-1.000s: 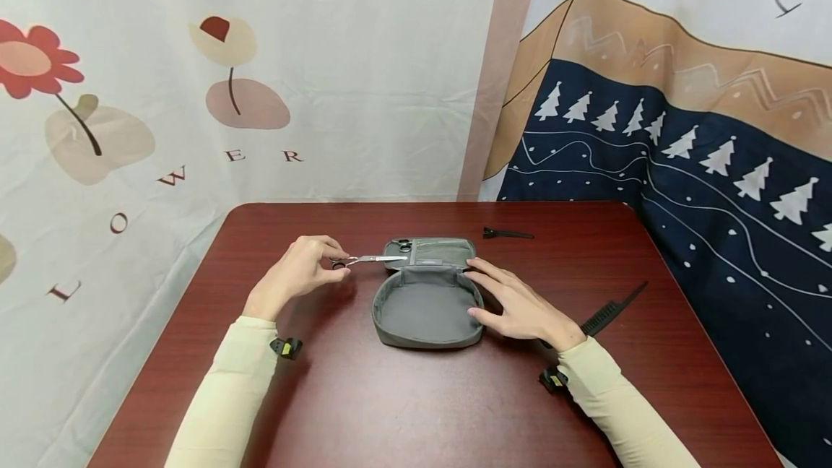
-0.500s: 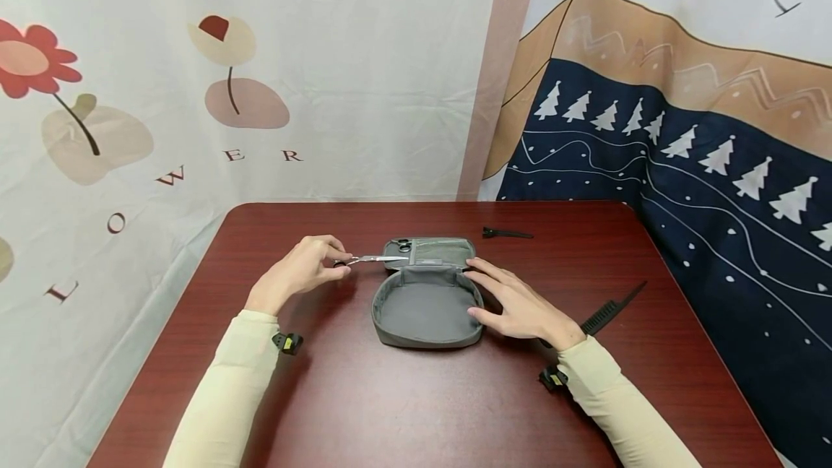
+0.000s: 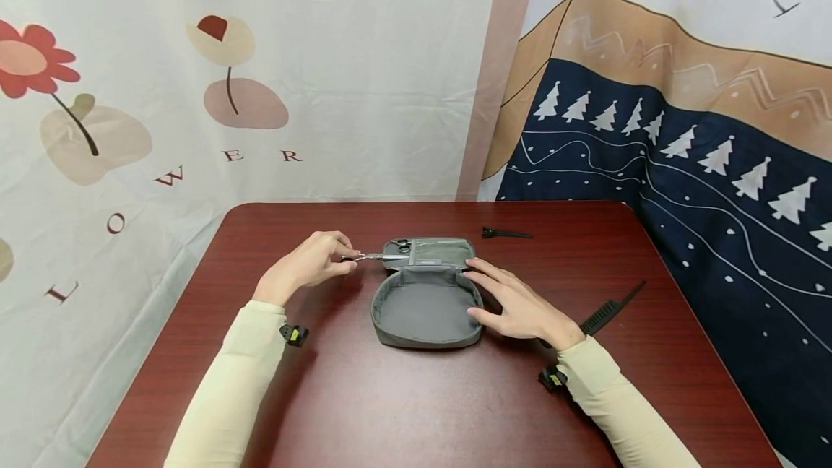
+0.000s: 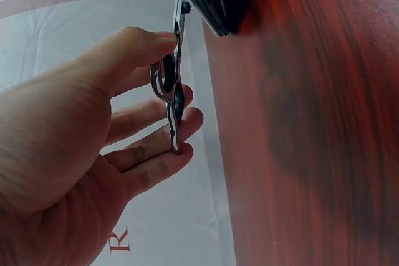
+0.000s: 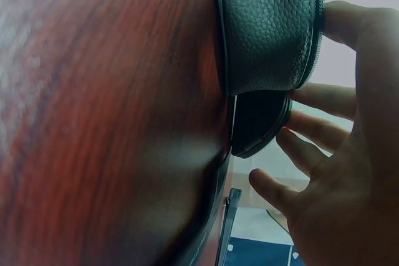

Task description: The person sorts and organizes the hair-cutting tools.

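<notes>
My left hand (image 3: 308, 266) pinches silver scissors (image 3: 372, 256) at the finger loops. Their blades point right and overlap the left pocket of the opened lid (image 3: 445, 250) of a grey zip case (image 3: 429, 342). In the left wrist view, the thumb presses one side of the scissors (image 4: 169, 95) and fingers lie along the other. Dark finger loops (image 3: 404, 245) of another tool stick up from that pocket. My right hand (image 3: 520, 305) touches the case's right side, its fingers spread; in the right wrist view, the thumb lies at the zip edge of the case (image 5: 268, 29).
A black hair clip (image 3: 507, 232) lies behind the case at the table's (image 3: 403, 410) far side. The black comb (image 3: 604, 318) rests to the right, partly hidden by my right wrist. Patterned curtains (image 3: 364, 78) hang behind the table.
My left hand has moved slightly right toward the lid, and the scissors' blades show less, slid further into the pocket. The right hand and the case have stayed put.
</notes>
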The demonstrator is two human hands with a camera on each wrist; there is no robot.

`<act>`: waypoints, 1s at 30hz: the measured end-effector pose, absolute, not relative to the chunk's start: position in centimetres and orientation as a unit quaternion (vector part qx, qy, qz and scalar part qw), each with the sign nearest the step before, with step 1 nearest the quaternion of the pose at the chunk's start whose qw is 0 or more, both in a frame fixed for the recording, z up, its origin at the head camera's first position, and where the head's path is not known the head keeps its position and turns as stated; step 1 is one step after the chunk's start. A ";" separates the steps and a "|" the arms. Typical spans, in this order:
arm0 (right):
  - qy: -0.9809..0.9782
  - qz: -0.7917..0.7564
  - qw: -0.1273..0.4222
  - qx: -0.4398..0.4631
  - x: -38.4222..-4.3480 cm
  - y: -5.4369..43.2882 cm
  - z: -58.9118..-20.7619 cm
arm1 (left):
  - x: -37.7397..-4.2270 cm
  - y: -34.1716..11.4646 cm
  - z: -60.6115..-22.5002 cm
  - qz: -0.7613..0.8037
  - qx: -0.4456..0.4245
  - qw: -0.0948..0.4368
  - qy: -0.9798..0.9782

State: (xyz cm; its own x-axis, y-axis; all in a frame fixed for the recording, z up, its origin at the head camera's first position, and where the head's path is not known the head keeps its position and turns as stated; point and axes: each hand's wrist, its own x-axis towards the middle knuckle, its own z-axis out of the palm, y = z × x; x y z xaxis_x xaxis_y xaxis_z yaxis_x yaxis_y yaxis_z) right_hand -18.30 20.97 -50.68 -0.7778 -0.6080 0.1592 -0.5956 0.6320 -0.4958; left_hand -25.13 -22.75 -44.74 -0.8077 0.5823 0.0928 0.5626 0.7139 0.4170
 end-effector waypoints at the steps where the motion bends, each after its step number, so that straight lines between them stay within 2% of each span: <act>1: 0.903 -0.270 0.011 -0.333 -18.3 21.0 -50.7 | -25.2 -22.7 -44.7 0.217 0.310 0.025 0.925; 10: 0.903 -0.270 0.005 -0.333 -18.2 20.9 -50.5 | -25.8 -21.5 -44.5 0.220 0.306 0.063 0.924; 30: 0.903 -0.274 0.014 -0.330 -18.2 20.8 -50.5 | -26.6 -18.6 -44.8 0.214 0.346 0.071 0.911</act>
State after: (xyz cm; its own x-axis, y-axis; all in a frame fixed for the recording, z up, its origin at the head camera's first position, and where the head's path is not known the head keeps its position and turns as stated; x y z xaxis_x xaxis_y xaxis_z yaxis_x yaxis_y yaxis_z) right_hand -18.22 20.80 -50.47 -0.7824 -0.6030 0.1556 -0.5879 0.6327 -0.5040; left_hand -26.57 -18.62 -44.80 -0.7501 0.6611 0.0184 0.6004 0.6690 0.4383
